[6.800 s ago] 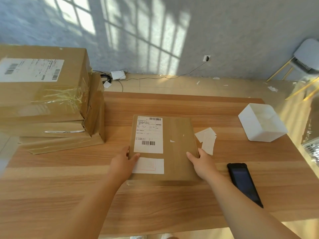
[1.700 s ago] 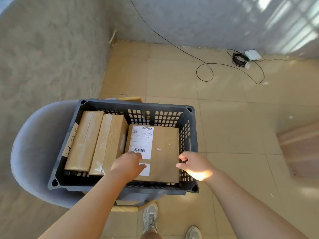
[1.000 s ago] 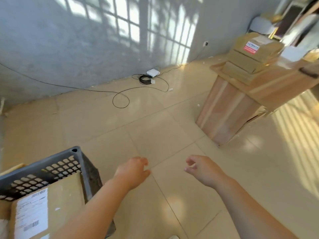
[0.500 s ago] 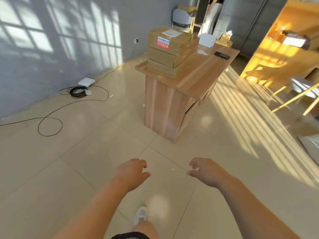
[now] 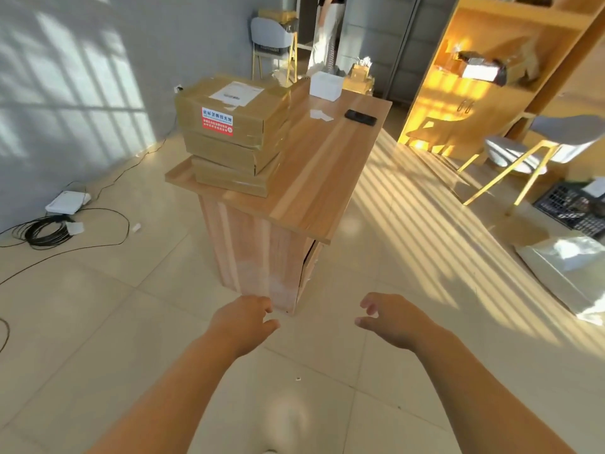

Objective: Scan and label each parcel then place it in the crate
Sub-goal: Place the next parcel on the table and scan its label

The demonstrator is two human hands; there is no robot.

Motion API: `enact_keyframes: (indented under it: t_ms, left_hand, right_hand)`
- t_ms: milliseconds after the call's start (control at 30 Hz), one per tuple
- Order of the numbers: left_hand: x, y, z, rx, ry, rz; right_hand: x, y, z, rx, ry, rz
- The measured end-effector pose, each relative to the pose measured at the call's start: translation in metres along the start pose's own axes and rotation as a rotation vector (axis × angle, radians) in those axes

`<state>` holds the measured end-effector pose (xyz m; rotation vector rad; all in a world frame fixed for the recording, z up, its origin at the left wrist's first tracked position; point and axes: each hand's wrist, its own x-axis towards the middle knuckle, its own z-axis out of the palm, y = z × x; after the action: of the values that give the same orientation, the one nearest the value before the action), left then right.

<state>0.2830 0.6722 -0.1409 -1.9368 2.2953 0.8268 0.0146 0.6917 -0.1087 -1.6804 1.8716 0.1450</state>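
A stack of brown cardboard parcels [image 5: 234,132] stands on the near left end of the wooden table [image 5: 314,178]; the top one bears a white label and a red-and-blue sticker. Farther along the table lie a black handheld scanner [image 5: 360,117], loose white labels [image 5: 320,114] and a white box [image 5: 326,86]. My left hand [image 5: 245,319] and my right hand [image 5: 391,319] hang over the tiled floor in front of the table, fingers loosely curled, holding nothing. The crate with the placed parcels is out of view.
A coiled black cable [image 5: 45,232] and a white adapter [image 5: 67,202] lie on the floor at left. A yellow-legged chair [image 5: 537,149], a dark crate [image 5: 576,208] and a silvery bag [image 5: 569,267] stand at right. A person [image 5: 324,31] stands behind the table.
I laid the labelled parcel in the crate on the chair, let go, and turned right. The table with the parcel stack has come closer; both hands stay empty in front of me.
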Motion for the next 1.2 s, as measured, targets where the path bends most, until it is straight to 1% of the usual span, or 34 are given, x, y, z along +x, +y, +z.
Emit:
enact_keyframes:
  t_ms: [200, 400, 600, 800, 967, 1100, 1200]
  left_hand:
    - [0.094, 0.032, -0.033, -0.057, 0.004, 0.007]
    - [0.187, 0.065, -0.058, -0.236, 0.106, -0.092]
    - [0.253, 0.098, -0.091, -0.389, 0.314, -0.249]
    - [0.279, 0.105, -0.121, -0.528, 0.582, -0.391]
    - [0.299, 0.096, -0.151, -0.678, 0.882, -0.515]
    - [0.326, 0.082, -0.171, -0.77, 1.128, -0.553]
    - [0.348, 0.069, -0.185, -0.822, 1.222, -0.618]
  right_hand:
    - [0.077, 0.019, -0.06, 0.028, 0.031, 0.001]
    - [0.17, 0.041, -0.134, -0.048, 0.049, -0.078]
    - [0.265, 0.034, -0.219, -0.165, 0.036, -0.255]
    - [0.351, -0.007, -0.278, -0.186, 0.085, -0.405]
    - [0.407, -0.059, -0.299, -0.032, 0.144, -0.494]
    - [0.447, -0.101, -0.31, 0.05, 0.215, -0.563]
    - [0.479, -0.131, -0.315, 0.18, 0.248, -0.626]
